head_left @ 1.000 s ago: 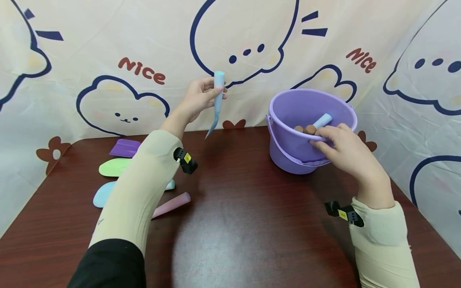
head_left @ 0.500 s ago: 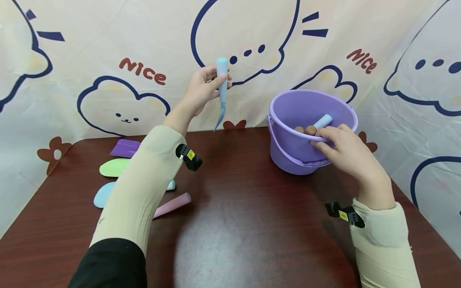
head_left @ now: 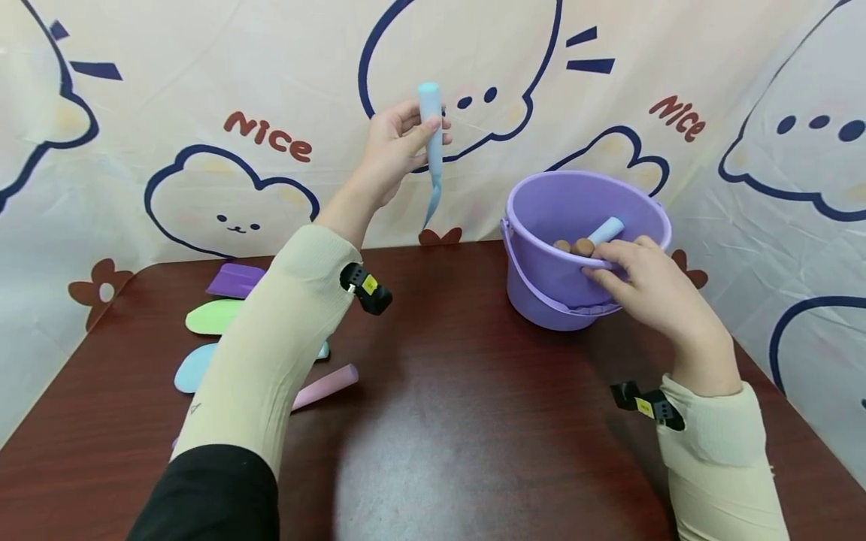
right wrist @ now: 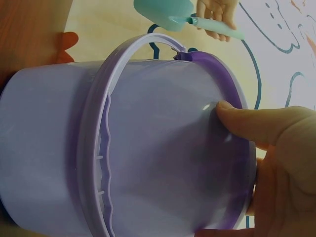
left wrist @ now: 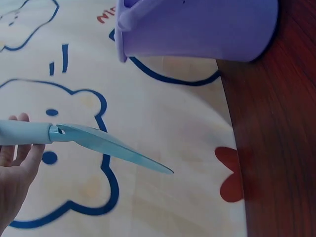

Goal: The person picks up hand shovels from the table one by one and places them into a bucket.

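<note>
My left hand (head_left: pixel 399 146) pinches the handle of a light blue toy sand shovel (head_left: pixel 430 169) between thumb and fingers, raised above the table's back edge. The blade points down; in the left wrist view the shovel blade (left wrist: pixel 113 145) appears nearly edge-on. To the right stands a purple bucket (head_left: pixel 534 263), its handle folded down along the front. My right hand (head_left: pixel 652 289) grips the bucket's near rim, thumb outside on the wall (right wrist: pixel 163 138) and fingers over the edge. Inside lie a light blue handle (head_left: pixel 607 228) and brown rounded ends (head_left: pixel 583 246).
On the left of the dark wooden table (head_left: pixel 473 421) lie a purple scoop-like piece (head_left: pixel 235 280), a green flat piece (head_left: pixel 213 317) and a light blue piece (head_left: pixel 193 368). A pink handle (head_left: pixel 328 386) sticks out past my left sleeve. A printed cloth (head_left: pixel 271 60) hangs behind.
My left hand has risen and shifted right with the shovel, whose blade has swung slightly. The right hand and the bucket have stayed in place.
</note>
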`<state>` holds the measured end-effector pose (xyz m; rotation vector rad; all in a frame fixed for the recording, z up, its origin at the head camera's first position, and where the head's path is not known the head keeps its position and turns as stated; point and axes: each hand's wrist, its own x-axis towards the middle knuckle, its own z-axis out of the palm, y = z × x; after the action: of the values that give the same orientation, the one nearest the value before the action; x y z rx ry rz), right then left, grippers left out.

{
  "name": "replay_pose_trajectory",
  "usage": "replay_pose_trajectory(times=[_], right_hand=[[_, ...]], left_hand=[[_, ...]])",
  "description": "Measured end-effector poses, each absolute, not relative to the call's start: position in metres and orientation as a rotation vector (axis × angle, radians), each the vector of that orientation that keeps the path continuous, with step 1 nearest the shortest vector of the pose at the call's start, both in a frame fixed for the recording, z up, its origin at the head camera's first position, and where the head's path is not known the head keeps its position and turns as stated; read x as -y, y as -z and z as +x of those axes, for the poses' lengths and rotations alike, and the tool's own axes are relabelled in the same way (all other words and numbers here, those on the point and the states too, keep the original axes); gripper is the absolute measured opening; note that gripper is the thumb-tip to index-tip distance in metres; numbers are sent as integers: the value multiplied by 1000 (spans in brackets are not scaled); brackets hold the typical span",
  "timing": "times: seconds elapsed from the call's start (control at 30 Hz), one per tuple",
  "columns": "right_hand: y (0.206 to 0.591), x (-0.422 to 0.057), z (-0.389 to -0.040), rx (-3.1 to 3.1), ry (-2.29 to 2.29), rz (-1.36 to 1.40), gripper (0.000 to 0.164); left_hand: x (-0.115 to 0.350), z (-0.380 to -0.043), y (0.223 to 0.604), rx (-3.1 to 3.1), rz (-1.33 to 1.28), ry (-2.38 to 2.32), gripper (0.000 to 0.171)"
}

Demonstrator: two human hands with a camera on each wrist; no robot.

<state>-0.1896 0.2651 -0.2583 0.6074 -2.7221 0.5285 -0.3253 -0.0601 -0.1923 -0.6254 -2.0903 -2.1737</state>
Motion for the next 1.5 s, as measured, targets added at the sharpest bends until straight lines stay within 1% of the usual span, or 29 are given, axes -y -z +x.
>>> replay_pose_trajectory(times=[0.3, 0.57, 0.83, 0.97, 1.5], right_hand=[[258, -266, -189, 2731, -530, 571, 8], [258, -265, -190, 2732, -532, 603, 8], [258, -264, -189, 2732, -533, 589, 8], [258, -264, -189, 2737, -534, 577, 8], [258, -264, -190, 2737, -530, 577, 6]], left_hand=[[41, -317, 175, 2048, -721, 2192, 38], [27, -307, 166, 1925, -652, 2281, 35], [12, -301, 157, 1925, -694, 2280, 35], [8, -294, 151, 1915, -671, 2303, 34], [-12, -284, 148, 1790, -742, 2362, 35]])
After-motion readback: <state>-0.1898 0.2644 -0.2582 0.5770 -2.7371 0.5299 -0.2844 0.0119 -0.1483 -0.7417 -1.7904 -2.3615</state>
